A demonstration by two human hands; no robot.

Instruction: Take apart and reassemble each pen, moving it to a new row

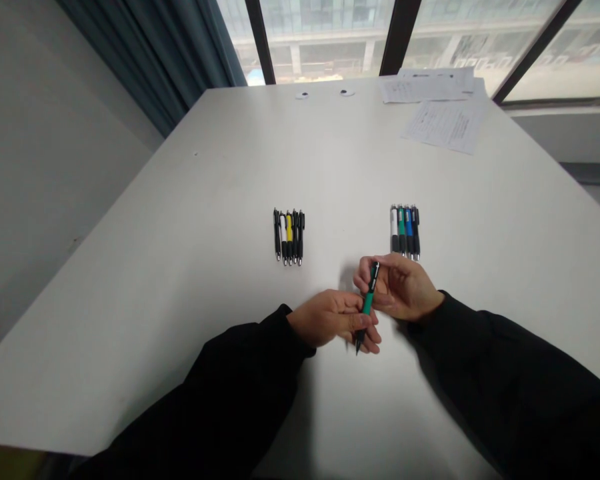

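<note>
A green and black pen (pixel 367 305) is held between my two hands, above the near middle of the table. My left hand (pixel 333 319) pinches its lower part between thumb and fingers, with the dark pointed end slanting down toward me. At the clip end, the curled fingers of my right hand (pixel 405 285) grip the pen's top. Just beyond my right hand lies a row of pens: a white pen (pixel 394 230), a green pen (pixel 401 230), a blue pen (pixel 409 227) and a dark pen (pixel 416 233). Their lower ends are near my knuckles.
Left of centre, several black pens (pixel 301 240) lie side by side with a white pen (pixel 283 230) and a yellow pen (pixel 289 230). Printed papers (pixel 445 123) rest at the far right of the white table (pixel 220 200). Two small white-and-black objects (pixel 303 96) sit near its far edge.
</note>
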